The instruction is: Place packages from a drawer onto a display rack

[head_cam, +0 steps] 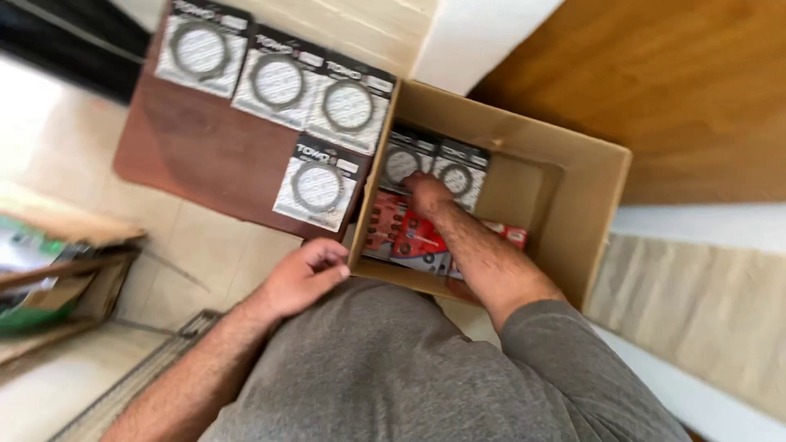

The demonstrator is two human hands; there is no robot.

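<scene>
My right hand [427,195] reaches down into an open cardboard box [589,213] and touches two flat packets [458,168] that each show a grey ring; whether the fingers grip one I cannot tell. Red packets [413,237] lie under my forearm in the box. My left hand [304,274] rests with curled fingers at the box's near left corner, holding nothing I can see. Several more ring packets [278,78] lie on a dark brown board [188,155] left of the box, one of them [318,184] close to the box wall.
A wooden surface [679,90] rises behind the box at the right. A pale cloth or mat [704,303] lies at the right. Another open carton with green contents [49,270] sits at the far left on the tiled floor [213,254].
</scene>
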